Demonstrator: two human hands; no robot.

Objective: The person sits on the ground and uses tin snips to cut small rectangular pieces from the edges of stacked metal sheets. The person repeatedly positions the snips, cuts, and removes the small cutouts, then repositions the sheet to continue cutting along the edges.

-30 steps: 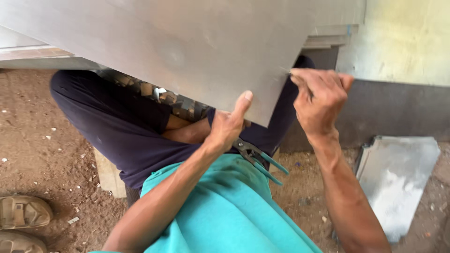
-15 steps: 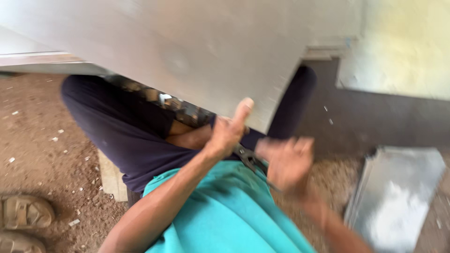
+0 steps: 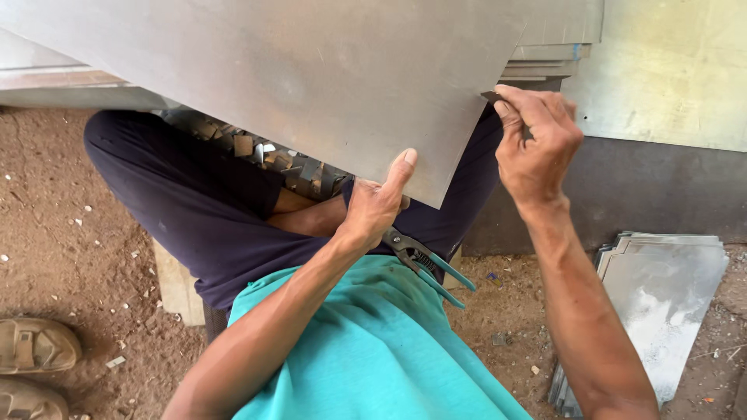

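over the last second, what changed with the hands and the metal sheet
The right hand dropped from the sheet's right edge toward the lap half a second ago, then rose again and now pinches that edge. The left hand kept its grip on the metal sheet at the lower edge, thumb up. The snips stayed on the lap.

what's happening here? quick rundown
A seated person holds a large grey metal sheet over their lap. The left hand grips its lower edge, thumb on the face; the right hand pinches the right edge. Teal-handled snips lie on the lap. A stack of cut sheets lies on the dirt at right.
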